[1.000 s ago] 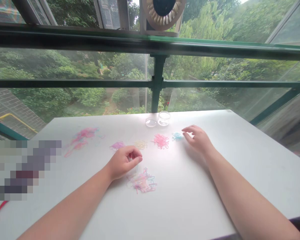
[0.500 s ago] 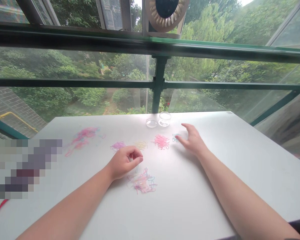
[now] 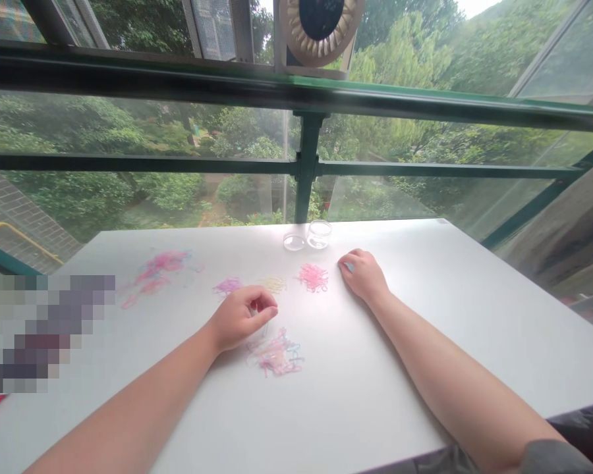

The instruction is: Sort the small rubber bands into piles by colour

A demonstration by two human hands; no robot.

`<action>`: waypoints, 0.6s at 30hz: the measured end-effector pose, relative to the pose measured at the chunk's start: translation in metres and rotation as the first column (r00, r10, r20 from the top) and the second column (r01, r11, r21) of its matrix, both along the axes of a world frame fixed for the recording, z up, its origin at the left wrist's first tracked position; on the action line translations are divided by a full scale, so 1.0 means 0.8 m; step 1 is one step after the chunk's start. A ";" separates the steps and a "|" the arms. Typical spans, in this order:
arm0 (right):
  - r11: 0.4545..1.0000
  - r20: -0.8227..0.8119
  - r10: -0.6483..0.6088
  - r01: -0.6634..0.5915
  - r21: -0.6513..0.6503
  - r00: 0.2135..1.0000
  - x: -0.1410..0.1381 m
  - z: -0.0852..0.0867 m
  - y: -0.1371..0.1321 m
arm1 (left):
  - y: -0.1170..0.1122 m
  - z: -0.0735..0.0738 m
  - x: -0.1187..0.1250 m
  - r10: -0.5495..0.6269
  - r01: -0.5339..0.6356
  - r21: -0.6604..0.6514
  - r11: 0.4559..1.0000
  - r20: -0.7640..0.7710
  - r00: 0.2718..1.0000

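White table [image 3: 336, 401], colours part separated

Beyond the far edge, a green railing [image 3: 178, 163] crosses the view of trees [image 3: 158, 138], and between that edge and me it's all little looped bands in heaps. Four of them look done, each in one colour, running left to right: purple heap [image 3: 227, 286], pale yellow heap [image 3: 273, 284], pink heap [image 3: 313, 278], then blue heap [image 3: 349, 266], partly hidden by my right hand [image 3: 363, 278]. Those fingers and thumb curve inward around the blue; whether I'm pinching a band, I cannot tell. Over to my left hand [image 3: 244, 319]: curled, thumb close to the fingers, between the pale yellow and the mixed heap [image 3: 279, 355] on the near-edge side. Anything gripped in there? Can't tell either.

So what's left? That mixed heap, pink, blue and pale pieces tangled together, plus a looser pink-and-blue heap [image 3: 164, 266] towards the far left corner. Well under way, I'd judge, but not finished. At the far edge stand a clear jar [image 3: 318, 244] and, just beside it, a shallow clear dish [image 3: 294, 243].
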State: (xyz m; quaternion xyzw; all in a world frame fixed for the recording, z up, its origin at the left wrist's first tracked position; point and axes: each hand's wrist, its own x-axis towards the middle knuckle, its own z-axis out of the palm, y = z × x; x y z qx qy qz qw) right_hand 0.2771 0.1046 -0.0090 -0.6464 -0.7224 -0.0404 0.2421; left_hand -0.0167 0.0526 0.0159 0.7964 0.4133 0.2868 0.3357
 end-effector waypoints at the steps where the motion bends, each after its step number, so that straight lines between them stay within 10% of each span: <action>1: 1.000 0.007 -0.008 0.008 0.002 1.000 0.001 0.000 0.001 | 0.000 0.000 0.000 0.000 0.000 0.000 1.000 0.002 1.000; 11: 0.982 -0.016 -0.181 0.182 0.052 0.983 0.045 -0.003 0.001 | 0.000 0.002 -0.002 0.010 -0.010 0.017 1.000 0.012 1.000; 18: 0.981 -0.407 -0.151 0.187 0.050 0.901 0.064 0.000 0.002 | 0.001 0.005 -0.002 0.005 -0.005 0.018 1.000 0.002 1.000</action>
